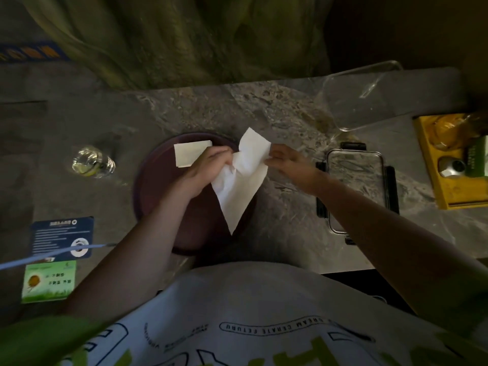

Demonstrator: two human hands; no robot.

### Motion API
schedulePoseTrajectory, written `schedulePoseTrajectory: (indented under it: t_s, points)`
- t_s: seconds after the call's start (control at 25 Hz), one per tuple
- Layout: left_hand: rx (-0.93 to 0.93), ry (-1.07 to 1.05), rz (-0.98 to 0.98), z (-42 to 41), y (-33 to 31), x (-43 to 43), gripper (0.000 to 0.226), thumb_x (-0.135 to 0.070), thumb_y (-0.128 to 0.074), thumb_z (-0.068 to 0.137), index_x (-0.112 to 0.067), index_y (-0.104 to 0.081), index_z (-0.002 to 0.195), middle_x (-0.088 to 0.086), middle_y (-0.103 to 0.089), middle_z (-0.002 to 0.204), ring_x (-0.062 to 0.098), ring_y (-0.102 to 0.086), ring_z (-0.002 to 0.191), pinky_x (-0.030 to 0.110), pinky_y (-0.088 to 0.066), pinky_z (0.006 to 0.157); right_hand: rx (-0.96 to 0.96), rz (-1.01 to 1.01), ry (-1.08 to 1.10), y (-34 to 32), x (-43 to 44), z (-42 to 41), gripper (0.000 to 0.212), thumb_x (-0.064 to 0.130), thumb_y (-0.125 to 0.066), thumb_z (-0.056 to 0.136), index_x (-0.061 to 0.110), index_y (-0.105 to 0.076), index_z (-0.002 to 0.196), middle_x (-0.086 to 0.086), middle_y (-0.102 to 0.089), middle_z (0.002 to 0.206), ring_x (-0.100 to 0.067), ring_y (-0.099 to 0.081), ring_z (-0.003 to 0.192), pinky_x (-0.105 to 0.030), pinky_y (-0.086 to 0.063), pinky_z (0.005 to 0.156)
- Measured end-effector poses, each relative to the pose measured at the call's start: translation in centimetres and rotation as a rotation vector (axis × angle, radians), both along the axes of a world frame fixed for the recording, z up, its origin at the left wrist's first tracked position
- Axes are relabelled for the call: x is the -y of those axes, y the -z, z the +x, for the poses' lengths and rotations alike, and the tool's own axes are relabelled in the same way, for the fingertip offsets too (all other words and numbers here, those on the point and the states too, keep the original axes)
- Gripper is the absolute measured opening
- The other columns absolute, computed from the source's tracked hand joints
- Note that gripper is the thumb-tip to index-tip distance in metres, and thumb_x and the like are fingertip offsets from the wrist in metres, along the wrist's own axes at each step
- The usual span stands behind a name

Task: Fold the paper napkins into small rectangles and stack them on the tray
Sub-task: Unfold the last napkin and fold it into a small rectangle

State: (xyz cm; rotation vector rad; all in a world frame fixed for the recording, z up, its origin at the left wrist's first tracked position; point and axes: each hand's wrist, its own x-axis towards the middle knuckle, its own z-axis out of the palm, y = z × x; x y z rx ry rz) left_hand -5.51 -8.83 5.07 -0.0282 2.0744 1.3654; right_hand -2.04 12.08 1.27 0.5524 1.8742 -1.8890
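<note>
Head view: the left hand [208, 167] grips the napkin [243, 180] at its crumpled top and the right hand [290, 165] pinches its right edge. It hangs point down over the tray [153, 196], where a folded napkin [191, 153] lies. Thin and limp, it probably creases or tears easily, so corners look the best hold

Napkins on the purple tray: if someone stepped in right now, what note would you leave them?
Left hand: grips the open napkin at its crumpled left edge.
Right hand: pinches its right edge.
The open napkin hangs between the hands above the tray, one corner pointing down.
Done: one folded napkin lies on the tray's far side.
Left: fold this one small and stack it there.
</note>
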Motion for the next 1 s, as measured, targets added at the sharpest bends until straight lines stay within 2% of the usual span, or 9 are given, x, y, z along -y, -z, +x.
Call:
schedulePoseTrajectory:
  t_s: [0.04, 0.12, 0.2, 0.32, 0.44, 0.6, 0.72, 0.8, 1.0]
  points:
    - [0.019, 0.027, 0.017, 0.2, -1.1, 0.7, 0.017, -0.009, -0.042, 0.080, -0.015, -0.046, 0.064, -0.003, -0.042, 0.062, 0.009, -0.041, 0.061, 0.029, -0.028, 0.057, 0.000, -0.048, -0.027, -0.5, 0.7, 0.1, 0.021, 0.006, -0.066, 0.087, 0.022, -0.063, 0.100, 0.003, -0.066, 0.099, -0.011, -0.062, 0.094, -0.016, -0.051, 0.076]
    - [0.043, 0.055, 0.048, 0.6, -2.8, 2.0, 0.021, -0.009, -0.041, 0.075, -0.020, -0.040, 0.058, -0.007, -0.039, 0.057, 0.007, -0.036, 0.054, 0.029, -0.025, 0.053, -0.009, -0.123, -0.094, -1.1, 1.7, 0.4, 0.027, 0.014, -0.070, 0.084, 0.013, -0.066, 0.111, -0.008, -0.069, 0.113, -0.022, -0.065, 0.107, -0.030, -0.052, 0.091]
    - [0.042, 0.030, 0.086, 1.2, -3.8, 3.9, 0.010, -0.014, -0.042, 0.069, -0.018, -0.045, 0.060, -0.004, -0.042, 0.060, 0.011, -0.039, 0.058, 0.032, -0.027, 0.055, -0.007, -0.145, -0.113, -2.0, 2.8, 0.8, 0.038, 0.021, -0.070, 0.085, 0.003, -0.064, 0.118, -0.017, -0.067, 0.121, -0.030, -0.064, 0.112, -0.040, -0.051, 0.095]
    - [0.058, -0.029, 0.141, 1.7, -4.6, 7.0, 0.014, -0.016, -0.045, 0.066, -0.009, -0.054, 0.075, 0.002, -0.047, 0.067, 0.016, -0.045, 0.064, 0.033, -0.032, 0.059, 0.009, -0.139, -0.096, -3.2, 3.9, 1.8, 0.037, 0.022, -0.067, 0.088, 0.000, -0.063, 0.119, -0.019, -0.068, 0.117, -0.032, -0.065, 0.106, -0.039, -0.053, 0.089]
    - [0.074, -0.106, 0.204, 2.3, -5.1, 10.1, 0.008, -0.014, -0.050, 0.072, -0.017, -0.055, 0.067, -0.001, -0.054, 0.067, 0.014, -0.050, 0.065, 0.030, -0.037, 0.060, -0.017, -0.173, -0.089, -4.7, 5.8, 2.7, 0.033, 0.022, -0.063, 0.091, 0.003, -0.065, 0.119, -0.017, -0.068, 0.111, -0.028, -0.065, 0.099, -0.035, -0.056, 0.080]
    - [0.077, -0.211, 0.337, 2.9, -5.6, 13.4, 0.019, -0.009, -0.051, 0.092, -0.018, -0.061, 0.080, -0.004, -0.065, 0.071, 0.008, -0.061, 0.066, 0.020, -0.049, 0.059, -0.060, -0.182, -0.035, -7.1, 8.4, 3.4, 0.033, 0.024, -0.061, 0.093, 0.004, -0.064, 0.119, -0.019, -0.068, 0.117, -0.033, -0.067, 0.102, -0.046, -0.056, 0.087]
    - [0.093, -0.243, 0.409, 3.6, -5.3, 15.7, 0.010, -0.019, -0.062, 0.090, -0.021, -0.065, 0.099, -0.003, -0.070, 0.091, 0.008, -0.067, 0.083, 0.024, -0.056, 0.069, -0.112, -0.192, 0.026, -8.5, 10.1, 3.6, 0.014, 0.023, -0.060, 0.094, 0.014, -0.070, 0.088, -0.008, -0.073, 0.089, -0.020, -0.070, 0.077, -0.034, -0.058, 0.067]
    - [0.091, -0.225, 0.427, 4.1, -4.9, 17.0, 0.032, -0.014, -0.068, 0.083, -0.022, -0.061, 0.113, -0.003, -0.069, 0.104, 0.011, -0.067, 0.097, 0.027, -0.057, 0.075, -0.142, -0.183, 0.056, -9.2, 11.1, 3.5, 0.019, 0.022, -0.061, 0.094, 0.016, -0.064, 0.076, -0.003, -0.070, 0.079, -0.016, -0.067, 0.069, -0.030, -0.054, 0.060]
    - [0.084, -0.209, 0.360, 4.7, -4.0, 18.3, 0.085, 0.005, -0.072, 0.077, -0.036, -0.034, 0.141, 0.001, -0.068, 0.114, 0.012, -0.067, 0.103, 0.028, -0.056, 0.079, -0.193, -0.224, 0.084, -10.4, 13.2, 3.6, 0.013, 0.019, -0.057, 0.096, 0.012, -0.062, 0.085, -0.001, -0.070, 0.078, -0.013, -0.067, 0.067, -0.028, -0.055, 0.058]
